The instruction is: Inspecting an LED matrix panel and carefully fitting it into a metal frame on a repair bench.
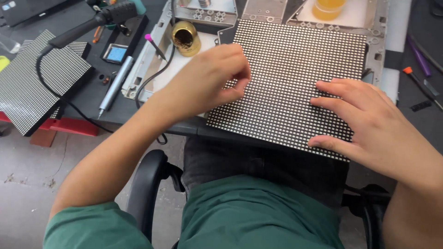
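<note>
A black panel covered in a grid of small white dots (290, 69) lies on the bench edge in front of me. My left hand (207, 80) rests on its left side, thumb and forefinger pinched together on the surface; whether they hold anything is hidden. My right hand (369, 124) lies flat on the panel's right part, fingers spread and pointing left, holding nothing.
A second dotted panel (37, 83) lies at the far left on red blocks. A soldering iron (92, 20) with black cable, a silver pen-shaped tool (113, 85), a brass cup of wire wool (186, 39) and a yellow jar (327, 8) stand behind. Chair armrest (145, 184) below.
</note>
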